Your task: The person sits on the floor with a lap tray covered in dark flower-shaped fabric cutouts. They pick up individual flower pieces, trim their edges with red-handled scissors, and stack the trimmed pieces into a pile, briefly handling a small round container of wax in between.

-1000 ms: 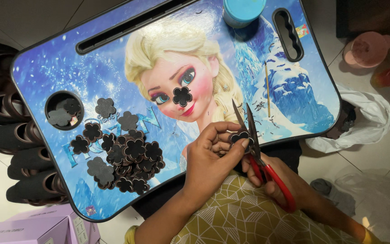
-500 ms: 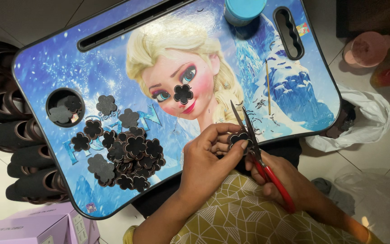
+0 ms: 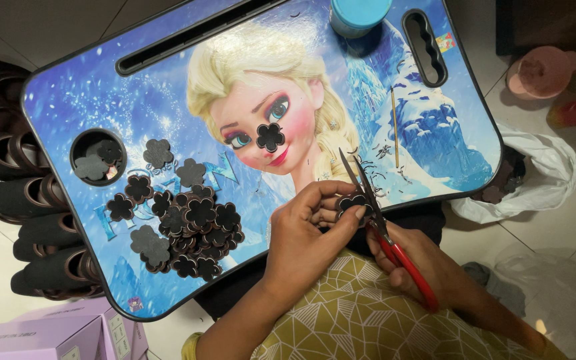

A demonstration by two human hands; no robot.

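At the lap tray's (image 3: 88,100) near edge, the left hand (image 3: 308,233) pinches a dark flower cutout (image 3: 351,202), the right hand (image 3: 428,267) gripping red scissors (image 3: 381,233) against it. The round cup hole (image 3: 98,157) near the left edge holds a few cutouts.

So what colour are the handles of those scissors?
Red, seen in the head view: the scissors sit in the right hand.

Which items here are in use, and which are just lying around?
In use: left hand, flower cutout, right hand, red-handled scissors, pile of cut flowers, lap tray.

Lying about: blue cup, thin stick, pink bowl, white bag.
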